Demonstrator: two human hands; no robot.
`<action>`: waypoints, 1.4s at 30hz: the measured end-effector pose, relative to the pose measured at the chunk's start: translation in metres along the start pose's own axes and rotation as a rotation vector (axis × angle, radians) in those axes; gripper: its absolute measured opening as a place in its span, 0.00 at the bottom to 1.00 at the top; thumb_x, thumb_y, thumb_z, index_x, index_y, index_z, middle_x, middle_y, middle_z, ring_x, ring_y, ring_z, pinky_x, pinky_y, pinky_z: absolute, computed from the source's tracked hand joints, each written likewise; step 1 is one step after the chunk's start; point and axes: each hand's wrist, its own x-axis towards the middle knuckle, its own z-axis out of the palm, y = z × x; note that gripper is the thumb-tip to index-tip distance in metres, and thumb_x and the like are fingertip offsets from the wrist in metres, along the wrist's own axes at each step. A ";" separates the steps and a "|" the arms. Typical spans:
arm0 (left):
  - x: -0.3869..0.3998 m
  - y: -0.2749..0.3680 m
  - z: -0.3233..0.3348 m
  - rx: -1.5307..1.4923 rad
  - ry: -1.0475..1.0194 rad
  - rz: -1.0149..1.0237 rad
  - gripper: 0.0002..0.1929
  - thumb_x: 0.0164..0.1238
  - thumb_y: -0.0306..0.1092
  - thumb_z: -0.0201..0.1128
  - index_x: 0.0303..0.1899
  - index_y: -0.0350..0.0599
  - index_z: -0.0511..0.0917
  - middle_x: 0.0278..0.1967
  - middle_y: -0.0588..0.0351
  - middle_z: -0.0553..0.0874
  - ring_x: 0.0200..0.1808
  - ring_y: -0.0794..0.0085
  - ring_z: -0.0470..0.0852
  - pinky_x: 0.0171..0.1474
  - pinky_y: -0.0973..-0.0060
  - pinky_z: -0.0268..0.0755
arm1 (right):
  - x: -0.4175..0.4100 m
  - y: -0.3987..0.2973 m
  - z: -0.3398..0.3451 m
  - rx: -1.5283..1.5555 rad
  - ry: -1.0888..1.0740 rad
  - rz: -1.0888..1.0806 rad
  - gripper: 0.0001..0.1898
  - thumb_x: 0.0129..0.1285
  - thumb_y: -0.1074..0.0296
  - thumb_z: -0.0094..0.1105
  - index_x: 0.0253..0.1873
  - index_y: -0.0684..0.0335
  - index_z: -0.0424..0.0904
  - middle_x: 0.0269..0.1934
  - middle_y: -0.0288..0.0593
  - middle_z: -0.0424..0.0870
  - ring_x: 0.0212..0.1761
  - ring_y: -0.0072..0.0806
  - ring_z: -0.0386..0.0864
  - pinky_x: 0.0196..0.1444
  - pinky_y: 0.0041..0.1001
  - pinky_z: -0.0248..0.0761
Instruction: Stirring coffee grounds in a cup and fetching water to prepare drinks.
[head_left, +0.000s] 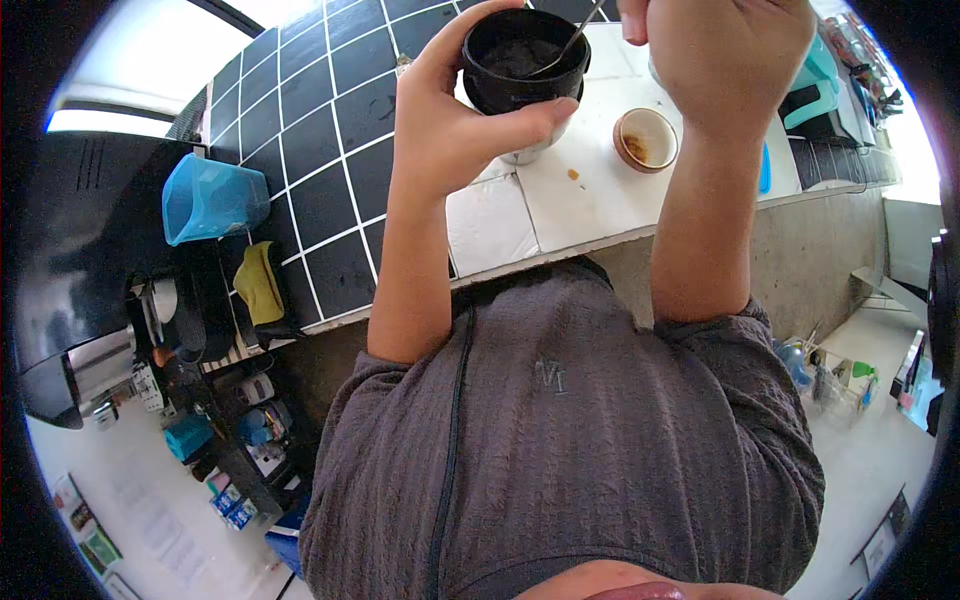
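Note:
At the top centre, my left hand (465, 135) grips a round black cup-like container (525, 97) around its side. A thin metal spoon (559, 60) slants into it, its bowl end inside and its handle leaving the picture at the top. Under the black container, part of a shiny vessel (529, 155) shows above the white tiles. My right hand (716, 60) is raised at the upper right, near the spoon handle; some of its fingers are cut off, so its hold is hidden. Below and between the hands, a small ceramic cup (646, 141) with brown residue sits tilted in view.
A white-tiled surface (585, 202) with a small brown spot adjoins black countertop tiles (322, 202). At left are a blue plastic container (217, 199) and a yellow-green cloth (259, 285). A turquoise plastic item (814, 90) lies beyond my right wrist. The counter's edge runs before my body.

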 end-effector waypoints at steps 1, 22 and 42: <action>-0.002 -0.001 -0.002 -0.004 0.016 0.002 0.44 0.43 0.28 0.87 0.67 0.33 0.76 0.53 0.52 0.89 0.57 0.70 0.86 0.66 0.69 0.75 | -0.002 0.004 0.001 0.023 -0.031 0.024 0.16 0.77 0.56 0.65 0.44 0.67 0.86 0.19 0.35 0.80 0.11 0.09 0.67 0.13 0.13 0.55; 0.001 -0.001 -0.002 -0.031 -0.013 -0.004 0.43 0.44 0.27 0.86 0.67 0.34 0.76 0.54 0.51 0.88 0.58 0.69 0.86 0.66 0.69 0.75 | 0.002 -0.008 0.000 -0.018 -0.067 0.007 0.16 0.77 0.57 0.65 0.43 0.67 0.86 0.16 0.33 0.78 0.10 0.09 0.66 0.12 0.13 0.53; 0.001 -0.005 -0.002 0.030 -0.018 0.087 0.44 0.43 0.27 0.86 0.68 0.33 0.76 0.54 0.51 0.88 0.57 0.69 0.86 0.66 0.69 0.74 | -0.002 0.001 -0.002 -0.014 -0.112 0.199 0.13 0.76 0.60 0.67 0.44 0.67 0.87 0.19 0.33 0.81 0.14 0.10 0.71 0.15 0.13 0.58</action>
